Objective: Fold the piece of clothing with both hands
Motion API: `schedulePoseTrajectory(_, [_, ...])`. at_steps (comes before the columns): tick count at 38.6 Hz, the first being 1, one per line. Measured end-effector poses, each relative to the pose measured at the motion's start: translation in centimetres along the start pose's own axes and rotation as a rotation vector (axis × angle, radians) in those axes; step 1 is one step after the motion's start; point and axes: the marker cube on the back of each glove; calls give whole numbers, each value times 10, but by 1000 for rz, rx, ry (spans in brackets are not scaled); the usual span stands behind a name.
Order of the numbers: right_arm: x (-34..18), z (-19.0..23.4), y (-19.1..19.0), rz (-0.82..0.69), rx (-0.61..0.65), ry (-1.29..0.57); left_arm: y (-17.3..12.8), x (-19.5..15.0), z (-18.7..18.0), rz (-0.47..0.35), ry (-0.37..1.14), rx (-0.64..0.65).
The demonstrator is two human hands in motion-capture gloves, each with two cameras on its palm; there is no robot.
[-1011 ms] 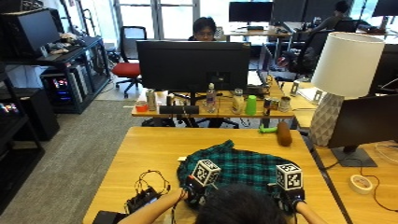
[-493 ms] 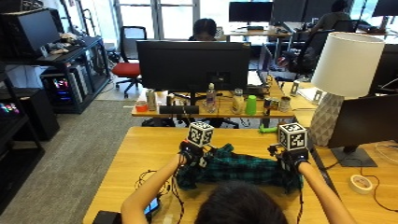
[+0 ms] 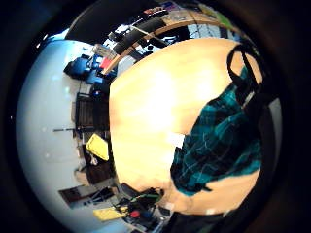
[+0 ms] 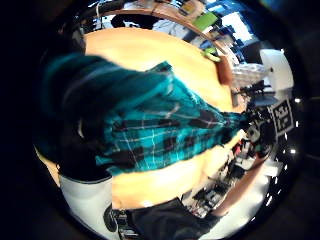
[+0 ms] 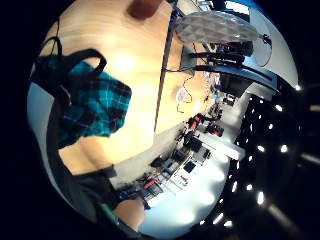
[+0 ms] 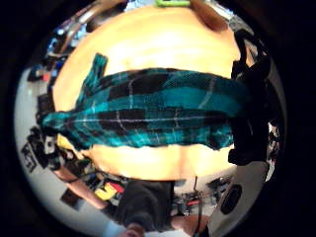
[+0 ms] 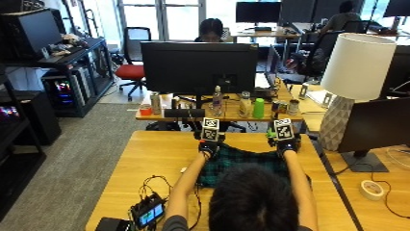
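A teal and black plaid garment [image 7: 240,163] lies spread on the wooden table [image 7: 154,154] in front of me. Both arms reach forward over it. My left hand [image 7: 207,148] grips its far left corner and my right hand [image 7: 288,147] grips its far right corner. In the right thumb side palm view the garment [image 6: 148,113] runs as a taut band from one hand to the other. The left thumb side palm view shows the cloth [image 4: 160,130] bunched close against the palm. My head hides the garment's near edge in the outside view.
A small device with a screen and looped cables [image 7: 148,211] sits at the table's near left. A white scrap [image 7: 184,169] lies left of the garment. A lamp [image 7: 349,86] and a tape roll [image 7: 370,188] stand on the desk at the right.
Both hands have travelled from the near side of the table to its far side, carrying the garment's edge with them. The cloth is now stretched wider between them.
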Motion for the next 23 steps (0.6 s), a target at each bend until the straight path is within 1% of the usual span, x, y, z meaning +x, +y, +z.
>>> schedulePoseTrajectory(2, [18,24,-17,51,-7,85,-22,20,14,-17,-39,77])
schedulePoseTrajectory(4, [28,37,-25,79,22,132,-37,26,22,-62,-74,152])
schedulePoseTrajectory(7, [37,41,-29,108,103,174,-46,19,25,-142,-118,225])
schedulePoseTrajectory(9, [43,38,-32,109,136,232,-43,16,24,-155,-130,212])
schedulePoseTrajectory(12, [55,34,-28,64,76,353,-33,15,20,-112,-109,170])
schedulePoseTrajectory(14, [63,31,-23,51,34,393,-29,14,17,-81,-88,179])
schedulePoseTrajectory(16, [67,29,-17,14,13,368,-24,12,14,-62,-68,193])
schedulePoseTrajectory(18, [71,26,-10,-16,11,302,-18,12,11,-42,-41,207])
schedulePoseTrajectory(21, [86,23,2,65,25,216,-12,12,9,4,9,265])
schedulePoseTrajectory(23, [94,27,10,134,-10,181,-5,14,12,25,34,260])
